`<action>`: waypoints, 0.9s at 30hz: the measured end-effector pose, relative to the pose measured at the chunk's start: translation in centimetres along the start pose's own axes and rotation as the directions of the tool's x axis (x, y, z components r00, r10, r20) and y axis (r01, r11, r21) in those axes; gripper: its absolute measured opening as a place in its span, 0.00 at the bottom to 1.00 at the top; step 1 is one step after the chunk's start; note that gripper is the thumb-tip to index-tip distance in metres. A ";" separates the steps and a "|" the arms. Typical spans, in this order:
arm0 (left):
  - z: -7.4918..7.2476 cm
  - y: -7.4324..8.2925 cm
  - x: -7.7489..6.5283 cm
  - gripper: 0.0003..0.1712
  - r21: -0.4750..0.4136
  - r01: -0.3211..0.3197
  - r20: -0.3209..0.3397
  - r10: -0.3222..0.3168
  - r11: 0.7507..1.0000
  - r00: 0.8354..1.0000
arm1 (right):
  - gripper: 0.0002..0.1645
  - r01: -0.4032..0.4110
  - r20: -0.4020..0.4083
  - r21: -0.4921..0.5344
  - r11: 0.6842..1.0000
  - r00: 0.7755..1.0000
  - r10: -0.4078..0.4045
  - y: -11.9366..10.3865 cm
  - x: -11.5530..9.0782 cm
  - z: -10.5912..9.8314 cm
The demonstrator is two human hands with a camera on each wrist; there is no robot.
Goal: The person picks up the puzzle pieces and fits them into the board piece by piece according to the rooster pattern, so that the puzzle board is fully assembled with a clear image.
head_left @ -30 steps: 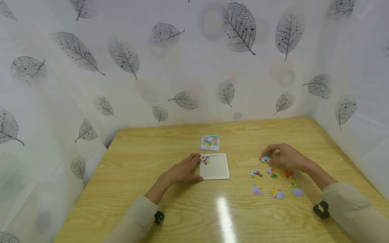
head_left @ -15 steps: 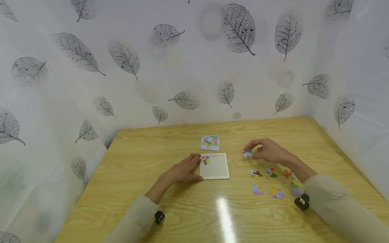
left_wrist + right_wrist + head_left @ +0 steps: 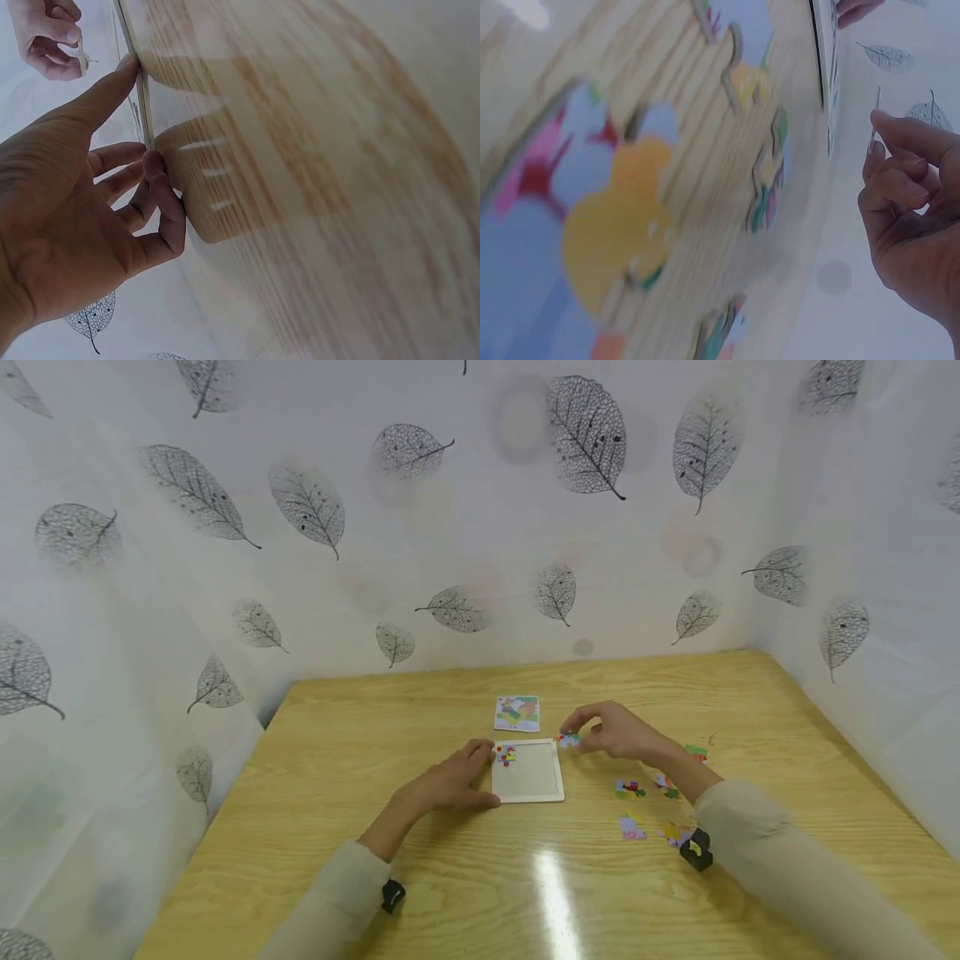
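Observation:
My right hand (image 3: 618,731) pinches a jigsaw piece (image 3: 569,739) between thumb and fingertips, just beyond the upper right corner of a white-rimmed puzzle tray (image 3: 561,777). In the right wrist view that held piece (image 3: 874,124) appears edge-on. My left hand (image 3: 450,783) rests against the tray's left edge, thumb near the lower corner and fingers near the upper one. The left wrist view has the thumb and fingers (image 3: 169,210) spread along the tray's edge (image 3: 142,105). One colourful piece (image 3: 507,755) sits in the tray's upper left corner.
Behind the tray lies a square picture card (image 3: 517,713). Loose jigsaw pieces (image 3: 632,828) are spread to the right, some hidden under my right forearm. A leaf-printed curtain (image 3: 480,527) stands behind the wooden table (image 3: 337,735). Each wrist carries a black device (image 3: 696,850).
My right hand has carried the pinched jigsaw piece leftward from the loose pieces to the tray's upper right corner. The left hand has stayed against the tray.

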State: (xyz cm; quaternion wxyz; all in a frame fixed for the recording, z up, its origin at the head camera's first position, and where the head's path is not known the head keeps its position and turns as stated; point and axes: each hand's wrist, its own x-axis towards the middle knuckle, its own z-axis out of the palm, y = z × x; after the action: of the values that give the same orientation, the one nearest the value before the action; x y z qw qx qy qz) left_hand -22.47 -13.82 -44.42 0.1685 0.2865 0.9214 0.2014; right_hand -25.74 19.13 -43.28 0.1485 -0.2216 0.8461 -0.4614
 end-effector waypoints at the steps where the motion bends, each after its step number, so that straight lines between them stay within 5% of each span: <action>1: 0.0 0.0 0.0 0.47 -0.001 0.002 0.000 -0.002 1.000 1.000 | 0.16 0.008 0.001 -0.011 1.000 1.000 -0.008 -0.1 0.3 0.3; 27: -0.1 0.0 0.1 0.48 0.005 0.003 0.009 -0.003 1.000 1.000 | 0.13 -0.004 0.017 -0.095 0.995 1.000 0.006 -1.4 4.7 5.0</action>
State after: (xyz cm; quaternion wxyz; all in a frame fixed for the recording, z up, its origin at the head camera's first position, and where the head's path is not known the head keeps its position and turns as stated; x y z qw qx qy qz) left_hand -22.60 -13.82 -44.34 0.1719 0.2866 0.9215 0.1976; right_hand -27.15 12.47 -44.94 0.1463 -0.2303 0.8663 -0.4184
